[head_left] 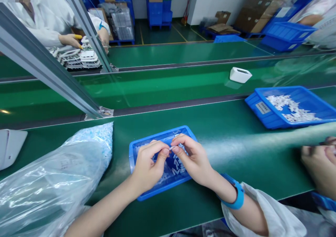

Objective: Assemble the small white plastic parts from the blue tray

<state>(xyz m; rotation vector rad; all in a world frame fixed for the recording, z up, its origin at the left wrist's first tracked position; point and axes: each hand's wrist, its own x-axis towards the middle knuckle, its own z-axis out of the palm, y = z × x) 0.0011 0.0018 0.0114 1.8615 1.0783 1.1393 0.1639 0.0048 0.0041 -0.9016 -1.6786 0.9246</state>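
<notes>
Above a small blue tray [154,194], both of my hands meet at the fingertips. A small white plastic part [171,148] is pinched between them; its exact kind is too small to make out. My left hand [150,163] holds one end between thumb and forefinger. At the other end, my right hand [193,158] has the same kind of pinch, with a blue band [238,196] round its wrist. Several loose white plastic pieces [178,163] lie in the tray beneath, partly covered by my hands.
A clear plastic bag [60,174] of small pale-blue and white pieces lies at left. A larger blue bin [273,123] with white parts stands at right, near a co-worker's hands [319,163]. A metal post [52,65] rises at left. A white housing [240,75] sits beyond the ledge.
</notes>
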